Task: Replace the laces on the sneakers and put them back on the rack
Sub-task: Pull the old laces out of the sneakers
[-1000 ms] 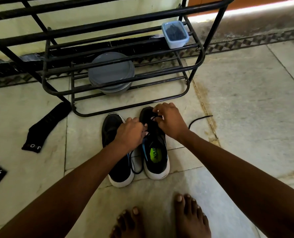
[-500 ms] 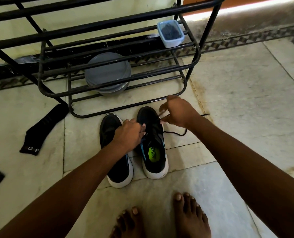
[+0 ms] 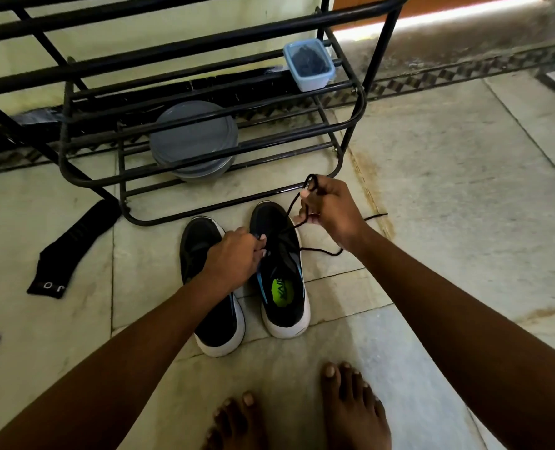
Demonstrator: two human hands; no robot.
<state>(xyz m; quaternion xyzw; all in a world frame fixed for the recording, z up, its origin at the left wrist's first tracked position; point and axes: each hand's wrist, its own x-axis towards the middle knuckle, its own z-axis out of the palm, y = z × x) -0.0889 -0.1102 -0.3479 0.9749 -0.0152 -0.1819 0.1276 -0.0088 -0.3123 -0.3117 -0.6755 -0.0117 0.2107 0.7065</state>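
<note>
Two black sneakers with white soles stand side by side on the floor, toes toward the rack. The right sneaker [image 3: 281, 287] shows a green insole. My left hand [image 3: 234, 258] lies over the left sneaker [image 3: 204, 254] and pinches the right sneaker's lacing area. My right hand [image 3: 331, 212], raised beside the right sneaker's toe, grips a black lace [image 3: 294, 209] that runs taut from the eyelets and loops over my fingers. The lace's loose tail trails on the floor to the right. The black metal shoe rack [image 3: 204, 151] stands just behind the sneakers.
A stack of grey plates [image 3: 193, 141] sits under the rack's low shelf. A blue plastic box [image 3: 308, 64] with dark contents stands on a rack shelf. A black sock [image 3: 75, 248] lies on the floor at left. My bare feet [image 3: 351, 407] are at the bottom.
My right hand has pulled the lace up and away to the right of the sneaker, drawing it taut. My left hand stays on the sneaker's lacing.
</note>
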